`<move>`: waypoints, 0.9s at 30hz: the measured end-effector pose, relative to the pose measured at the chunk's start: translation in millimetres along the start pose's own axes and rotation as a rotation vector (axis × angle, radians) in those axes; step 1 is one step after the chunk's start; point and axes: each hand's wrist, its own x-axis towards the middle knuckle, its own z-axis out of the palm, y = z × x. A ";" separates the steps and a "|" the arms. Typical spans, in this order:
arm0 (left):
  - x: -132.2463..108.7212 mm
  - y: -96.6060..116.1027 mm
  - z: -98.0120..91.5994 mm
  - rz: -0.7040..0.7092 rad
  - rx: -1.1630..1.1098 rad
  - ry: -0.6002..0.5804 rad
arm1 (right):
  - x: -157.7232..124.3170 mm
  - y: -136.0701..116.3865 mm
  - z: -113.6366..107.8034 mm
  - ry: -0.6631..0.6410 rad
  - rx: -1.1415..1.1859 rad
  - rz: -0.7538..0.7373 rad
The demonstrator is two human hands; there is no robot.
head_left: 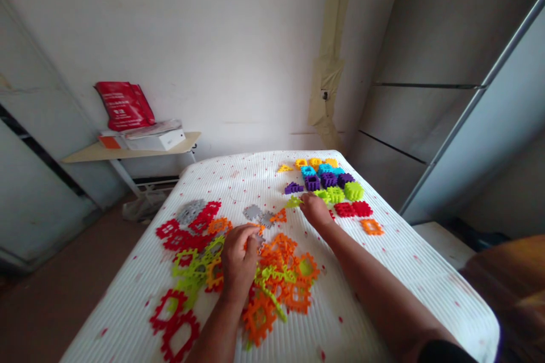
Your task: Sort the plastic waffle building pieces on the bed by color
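Observation:
My right hand (pixel 317 209) reaches to the far right part of the table, its fingers closed at the edge of a lime-green toothed building piece (pixel 293 202). Lime-green stacks (pixel 335 194) stand just beyond it. Nearer to me, my left hand (pixel 239 256) is curled over a loose heap of flat interlocking pieces. An orange piece (pixel 260 229) and a grey piece (pixel 259 241) show beside its fingertips; what its fingers grip is hidden. Orange pieces (pixel 284 249) lie to its right, green ones (pixel 191 265) and red ones (pixel 174 309) to its left.
Sorted by colour at the far right are yellow (pixel 315 163), blue (pixel 326 169), purple (pixel 328 180) and red stacks (pixel 352 209), with an orange square (pixel 373 227). All rest on a white ribbed table cover (pixel 238 181). A side table (pixel 187 142) holds a red bag (pixel 123 105).

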 end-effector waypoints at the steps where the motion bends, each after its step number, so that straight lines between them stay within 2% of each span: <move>1: 0.2 -0.1 -0.1 0.000 0.001 0.002 | 1.7 -0.6 3.2 -0.006 -0.007 0.012; 16: 1.8 3.9 -1.0 0.015 -0.003 0.009 | 5.7 3.4 14.5 -0.075 -0.053 0.084; 27: 0.8 1.6 0.3 0.013 -0.006 0.001 | -2.5 -13.1 5.7 -0.041 -0.145 0.000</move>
